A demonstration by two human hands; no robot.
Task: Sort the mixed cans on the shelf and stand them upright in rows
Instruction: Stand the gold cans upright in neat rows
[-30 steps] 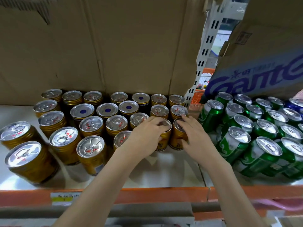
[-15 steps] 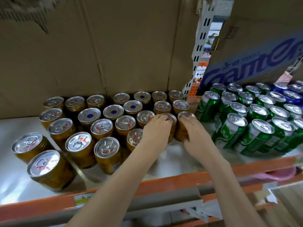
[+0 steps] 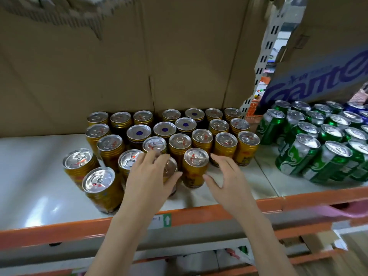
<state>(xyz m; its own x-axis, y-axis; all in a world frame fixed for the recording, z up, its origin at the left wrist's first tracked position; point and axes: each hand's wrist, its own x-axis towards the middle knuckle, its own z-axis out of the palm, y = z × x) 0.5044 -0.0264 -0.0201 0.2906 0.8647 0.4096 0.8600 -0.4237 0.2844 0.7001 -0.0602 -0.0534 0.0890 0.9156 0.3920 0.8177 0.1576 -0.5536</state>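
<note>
Left hand (image 3: 151,180) curls over a gold metal can (image 3: 170,172) near the front edge of the white shelf (image 3: 35,176), fingers wrapped round its top. Right hand (image 3: 227,182) hovers open, fingers spread, holding nothing, just beside another upright gold can (image 3: 195,168). Green aluminium cans (image 3: 310,154) lean toward the shelf's right end.

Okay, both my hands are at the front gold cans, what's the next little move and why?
Probably close the right hand around the front gold can and slide it back into line. It stands upright but forward of the row, and that hand is open beside it, not gripping. The left hand already covers the neighbouring can.
</note>
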